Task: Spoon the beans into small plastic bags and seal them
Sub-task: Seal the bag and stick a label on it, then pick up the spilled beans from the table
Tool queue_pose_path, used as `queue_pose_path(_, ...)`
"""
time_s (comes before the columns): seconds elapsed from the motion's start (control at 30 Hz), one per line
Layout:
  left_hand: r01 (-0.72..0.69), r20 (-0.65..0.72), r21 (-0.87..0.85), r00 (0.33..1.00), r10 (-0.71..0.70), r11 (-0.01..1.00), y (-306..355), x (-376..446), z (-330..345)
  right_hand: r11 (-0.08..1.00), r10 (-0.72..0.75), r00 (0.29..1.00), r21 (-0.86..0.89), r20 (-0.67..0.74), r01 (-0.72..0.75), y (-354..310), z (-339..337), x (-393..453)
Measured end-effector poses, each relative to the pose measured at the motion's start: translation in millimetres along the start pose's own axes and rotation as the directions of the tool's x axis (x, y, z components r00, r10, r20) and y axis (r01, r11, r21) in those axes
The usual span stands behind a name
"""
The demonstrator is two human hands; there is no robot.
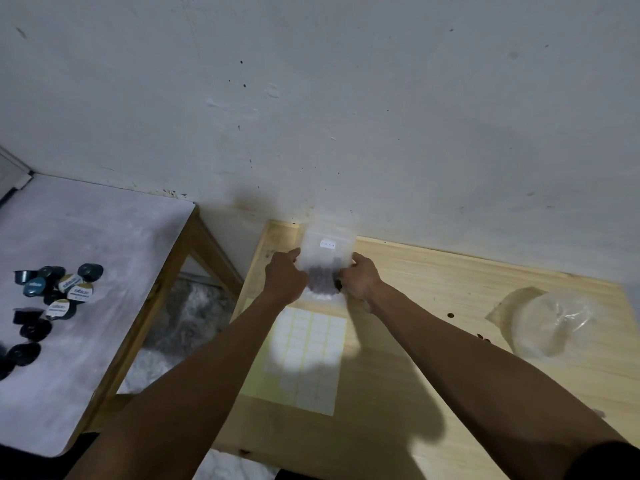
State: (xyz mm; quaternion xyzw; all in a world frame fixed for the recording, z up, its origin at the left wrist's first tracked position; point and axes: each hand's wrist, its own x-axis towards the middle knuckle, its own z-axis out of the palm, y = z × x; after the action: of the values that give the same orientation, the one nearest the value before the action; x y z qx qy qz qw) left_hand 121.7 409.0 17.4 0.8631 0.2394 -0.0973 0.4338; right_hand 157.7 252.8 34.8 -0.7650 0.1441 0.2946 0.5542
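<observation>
A small clear plastic bag (327, 252) with a white label and dark beans in its lower part stands at the far edge of the wooden table (433, 289), close to the wall. My left hand (285, 278) grips the bag's left side with curled fingers. My right hand (360, 277) grips its right side. The bag is blurred, so I cannot tell whether its top is sealed. A sheet of white labels (304, 358) lies on the table just in front of the bag, between my forearms.
A clear crumpled plastic bag or bowl (547, 323) sits at the table's right. A few loose beans (450, 315) lie near it. A second table (86, 237) on the left carries several dark coffee capsules (52, 296). The wall stands directly behind.
</observation>
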Motion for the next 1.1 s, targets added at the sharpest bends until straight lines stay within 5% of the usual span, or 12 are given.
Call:
queue_pose_path(0.13,0.016,-0.025,0.095,1.000,-0.014,0.995,-13,10,5,0.994,-0.001,1.000,-0.113,0.019,0.003,2,1,0)
queue_pose_path(0.33,-0.066,-0.112,0.147,0.990,0.082,0.987,-8,-3,12,0.994,-0.043,0.999,0.105,0.011,0.042,-4,3,-22)
queue_pose_path(0.53,-0.146,-0.135,0.227,0.974,0.180,0.963,-5,-22,11,0.994,-0.080,0.995,0.085,0.057,0.075,6,-4,-30)
queue_pose_path(0.67,-0.359,-0.212,0.110,0.903,0.375,0.927,0,-42,30,0.978,-0.170,0.985,-0.129,-0.021,0.166,37,-24,-49)
queue_pose_path(0.8,-0.558,-0.087,0.075,0.822,0.563,0.826,3,-77,84,0.910,-0.276,0.954,-0.350,-0.113,0.222,78,-63,-65)
queue_pose_path(0.93,-0.560,0.038,0.184,0.825,0.564,0.808,1,-105,144,0.866,-0.311,0.930,-0.462,-0.198,0.192,99,-108,-71)
queue_pose_path(1.1,-0.393,0.055,0.500,0.904,0.424,0.771,-12,-118,184,0.769,-0.380,0.921,-0.584,-0.093,0.258,99,-134,-55)
